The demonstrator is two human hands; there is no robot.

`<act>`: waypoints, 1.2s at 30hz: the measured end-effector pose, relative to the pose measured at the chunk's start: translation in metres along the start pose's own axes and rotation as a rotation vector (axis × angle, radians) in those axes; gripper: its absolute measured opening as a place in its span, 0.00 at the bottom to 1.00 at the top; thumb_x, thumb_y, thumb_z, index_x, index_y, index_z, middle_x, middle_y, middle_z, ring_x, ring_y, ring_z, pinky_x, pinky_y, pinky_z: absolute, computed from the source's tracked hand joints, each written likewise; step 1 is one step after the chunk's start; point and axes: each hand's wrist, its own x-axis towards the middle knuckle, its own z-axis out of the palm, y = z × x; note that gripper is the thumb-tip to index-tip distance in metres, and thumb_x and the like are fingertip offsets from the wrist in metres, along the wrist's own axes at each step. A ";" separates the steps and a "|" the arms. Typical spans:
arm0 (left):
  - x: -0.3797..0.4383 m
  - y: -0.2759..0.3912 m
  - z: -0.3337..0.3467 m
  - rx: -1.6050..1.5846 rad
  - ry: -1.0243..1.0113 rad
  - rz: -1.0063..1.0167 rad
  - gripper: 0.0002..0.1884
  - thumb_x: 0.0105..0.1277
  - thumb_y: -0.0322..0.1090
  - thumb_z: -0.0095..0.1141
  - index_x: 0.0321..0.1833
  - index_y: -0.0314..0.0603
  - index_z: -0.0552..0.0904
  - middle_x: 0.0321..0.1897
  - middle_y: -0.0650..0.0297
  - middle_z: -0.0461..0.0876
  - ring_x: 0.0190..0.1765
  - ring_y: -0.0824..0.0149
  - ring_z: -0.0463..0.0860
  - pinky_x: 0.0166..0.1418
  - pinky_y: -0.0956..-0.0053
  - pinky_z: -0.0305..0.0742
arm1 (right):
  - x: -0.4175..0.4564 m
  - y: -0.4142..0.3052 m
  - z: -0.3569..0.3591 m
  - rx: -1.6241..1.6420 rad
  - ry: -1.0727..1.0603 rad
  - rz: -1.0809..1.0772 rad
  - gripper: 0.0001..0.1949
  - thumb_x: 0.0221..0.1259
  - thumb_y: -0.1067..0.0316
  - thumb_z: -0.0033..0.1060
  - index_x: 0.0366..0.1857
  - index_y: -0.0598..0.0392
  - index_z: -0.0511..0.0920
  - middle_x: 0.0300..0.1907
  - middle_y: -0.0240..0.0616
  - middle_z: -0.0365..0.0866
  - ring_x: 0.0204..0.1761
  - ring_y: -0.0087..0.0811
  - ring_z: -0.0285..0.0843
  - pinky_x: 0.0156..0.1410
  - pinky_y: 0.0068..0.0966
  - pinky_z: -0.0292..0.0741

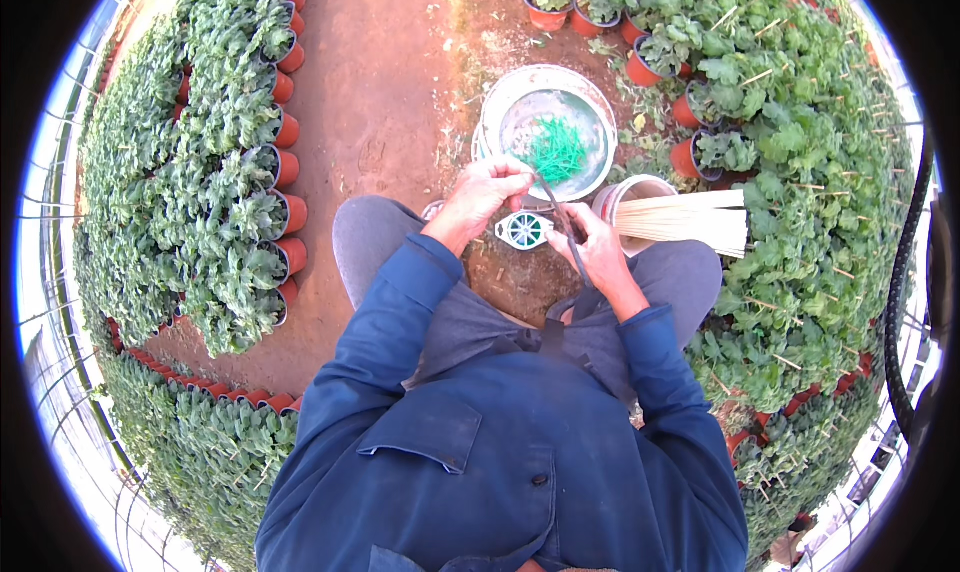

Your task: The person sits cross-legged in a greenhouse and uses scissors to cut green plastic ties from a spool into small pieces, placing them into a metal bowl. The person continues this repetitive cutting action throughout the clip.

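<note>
My left hand (491,195) pinches the upper end of a thin dark strip (556,201) near the front rim of a white bucket. The fingers of my right hand (596,249) hold the same strip lower down, where it runs towards my lap. Between my hands lies a white slotted disc with handles, like a fruit slicer (524,230), with green showing through it. Beyond them a shallow basin (517,114) on the bucket holds a heap of thin green plastic pieces (556,149). Beside my right hand, a bundle of pale wooden sticks (682,218) rests in a tilted whitish bucket (637,189).
Potted leafy plants (225,197) in red-brown pots fill the left side. More potted plants (795,152), many with thin stakes, crowd the right. A bare earth path (367,84) runs ahead on the left. My bent knees frame the work area.
</note>
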 end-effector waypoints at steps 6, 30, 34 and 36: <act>0.001 -0.001 0.001 0.096 0.000 -0.017 0.03 0.65 0.28 0.62 0.36 0.37 0.83 0.26 0.68 0.81 0.25 0.77 0.77 0.31 0.82 0.72 | 0.005 0.009 0.006 0.005 0.009 -0.037 0.21 0.54 0.61 0.75 0.50 0.60 0.79 0.25 0.31 0.77 0.26 0.19 0.67 0.31 0.23 0.68; 0.003 -0.007 -0.004 0.079 0.041 -0.021 0.06 0.64 0.31 0.65 0.39 0.37 0.84 0.27 0.67 0.82 0.26 0.76 0.78 0.31 0.79 0.73 | 0.009 -0.001 0.000 -0.185 0.021 -0.107 0.17 0.56 0.60 0.72 0.45 0.57 0.79 0.27 0.40 0.83 0.27 0.28 0.80 0.33 0.28 0.74; -0.001 -0.003 0.001 0.013 -0.059 -0.034 0.10 0.64 0.31 0.66 0.44 0.36 0.83 0.30 0.65 0.83 0.28 0.74 0.80 0.34 0.79 0.75 | 0.008 -0.013 -0.010 0.238 0.019 0.132 0.15 0.59 0.71 0.68 0.48 0.58 0.76 0.28 0.26 0.79 0.28 0.15 0.74 0.32 0.16 0.69; -0.003 0.001 0.004 0.011 -0.133 -0.040 0.11 0.65 0.31 0.65 0.47 0.35 0.82 0.31 0.65 0.83 0.28 0.74 0.80 0.34 0.79 0.76 | 0.013 -0.028 -0.010 0.468 0.062 0.102 0.18 0.59 0.76 0.65 0.52 0.58 0.73 0.30 0.29 0.80 0.28 0.17 0.75 0.32 0.14 0.71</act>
